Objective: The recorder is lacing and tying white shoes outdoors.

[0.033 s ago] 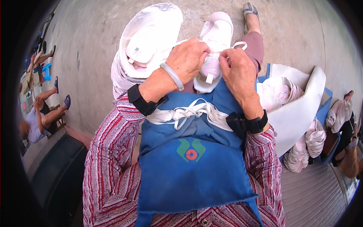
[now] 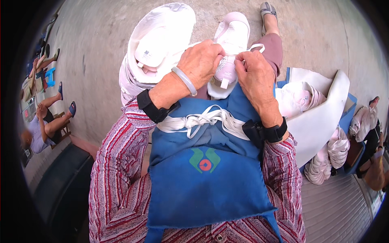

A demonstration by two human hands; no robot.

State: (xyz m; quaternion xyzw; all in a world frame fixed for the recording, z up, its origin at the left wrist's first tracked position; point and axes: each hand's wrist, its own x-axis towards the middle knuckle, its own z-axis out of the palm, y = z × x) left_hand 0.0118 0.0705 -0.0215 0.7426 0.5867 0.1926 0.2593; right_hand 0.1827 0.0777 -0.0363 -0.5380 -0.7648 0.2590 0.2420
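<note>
A white and pale pink sneaker [image 2: 236,34] stands upright beyond my lap, its toe pointing away from me. My left hand [image 2: 201,61] is at the left of its lacing, thumb and fingers pinched together on the shoelace. On the other side my right hand [image 2: 256,75] is closed on the lace too, and a white loop of shoelace [image 2: 257,47] rises behind its fingers. The pinched ends themselves are mostly hidden by my fingers. A bundle of white laces [image 2: 208,120] lies across my blue apron [image 2: 206,178], knotted near its middle.
A white container [image 2: 180,28] at the far left holds pale shoe parts. On the right, a white-lined blue bin [image 2: 320,117] holds more pale shoes, with bundled pale pieces [image 2: 338,148] beside it. Other people sit at both edges; a blue stool [image 2: 50,77] stands left.
</note>
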